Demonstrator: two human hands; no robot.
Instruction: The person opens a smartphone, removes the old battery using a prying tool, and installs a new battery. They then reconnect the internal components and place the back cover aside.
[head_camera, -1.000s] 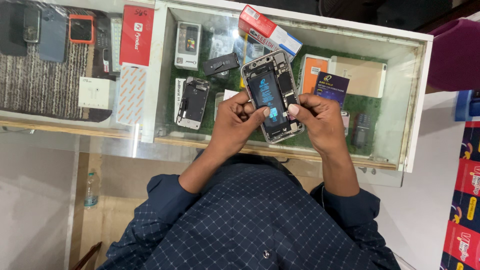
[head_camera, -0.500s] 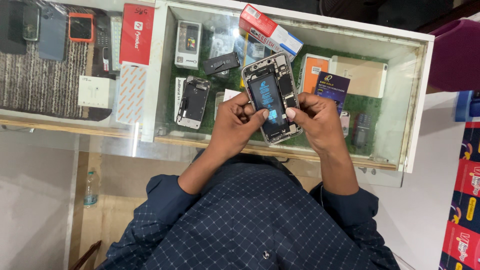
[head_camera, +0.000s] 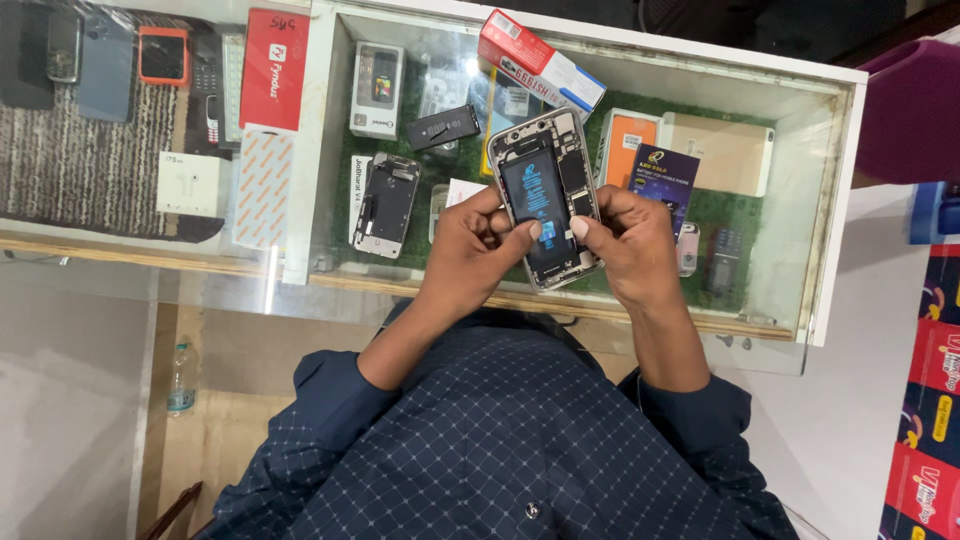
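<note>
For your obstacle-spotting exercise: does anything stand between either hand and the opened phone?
Nothing visible does. The left hand and the right hand both already grip the opened phone, thumbs resting on its exposed inside, above the glass counter.

From here my left hand (head_camera: 478, 250) and right hand (head_camera: 625, 240) cover the lower end of the opened phone (head_camera: 545, 195). Its internal parts are too small to tell. Red boxes (head_camera: 925, 400) are cut off at the right edge.
</note>
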